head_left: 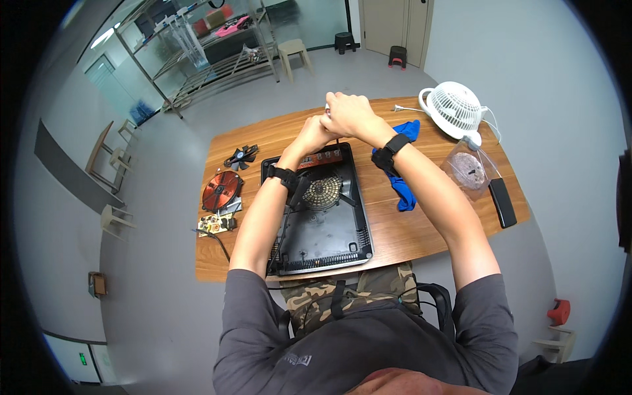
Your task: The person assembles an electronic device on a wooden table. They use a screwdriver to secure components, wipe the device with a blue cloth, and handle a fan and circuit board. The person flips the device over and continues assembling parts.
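Observation:
A black plastic appliance casing (320, 234) lies open side up on the table before me, with a round grille (322, 192) in its middle and an orange-red panel strip (321, 158) at its far end. Over that far end my two hands meet. My right hand (351, 117) is closed around something mostly hidden; a thin dark shaft (338, 141) shows beneath it, pointing down at the casing's far right corner. Against it, my left hand (312, 136) is closed too, its fingertips hidden. Dark straps circle both wrists.
Left of the casing lie a black fan blade (241, 157), a copper coil disc (222, 191) and a circuit board (216, 224) with a cable. To the right are a blue cloth (405, 191), a white fan (454, 108), a clear bag (466, 170) and a black flat box (502, 203).

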Demonstrator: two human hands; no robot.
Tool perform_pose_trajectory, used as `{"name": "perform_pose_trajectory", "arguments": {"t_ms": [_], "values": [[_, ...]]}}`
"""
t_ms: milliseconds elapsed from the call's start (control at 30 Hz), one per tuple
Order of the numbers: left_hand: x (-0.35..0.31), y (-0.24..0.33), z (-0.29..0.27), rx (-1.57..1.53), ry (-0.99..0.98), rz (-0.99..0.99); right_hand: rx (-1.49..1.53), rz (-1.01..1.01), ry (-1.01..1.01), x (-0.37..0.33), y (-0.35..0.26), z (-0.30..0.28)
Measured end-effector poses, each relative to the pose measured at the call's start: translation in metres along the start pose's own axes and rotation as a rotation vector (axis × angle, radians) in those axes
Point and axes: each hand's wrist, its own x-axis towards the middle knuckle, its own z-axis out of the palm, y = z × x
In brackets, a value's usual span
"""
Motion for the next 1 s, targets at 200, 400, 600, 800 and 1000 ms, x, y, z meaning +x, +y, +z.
{"name": "perform_pose_trajectory", "arguments": {"t_ms": [200,400,600,800,1000], "values": [[0.008,0.004,0.012,0.112,0.0,-0.131,-0.039,0.097,-0.149,0.005,0.005,-0.02],[0.006,0.013,0.017,0.091,0.051,-0.039,-0.091,0.089,-0.08,0.0,0.011,-0.006],[0.002,0.001,-0.002,0.026,-0.083,-0.046,-0.001,0.011,-0.109,-0.006,0.016,-0.01],[0.0,0.011,0.005,0.103,-0.015,-0.143,-0.022,0.128,-0.166,0.0,0.006,-0.026],[0.003,0.01,0.009,0.117,0.021,-0.122,0.001,0.151,-0.19,0.002,0.008,-0.018]]}}
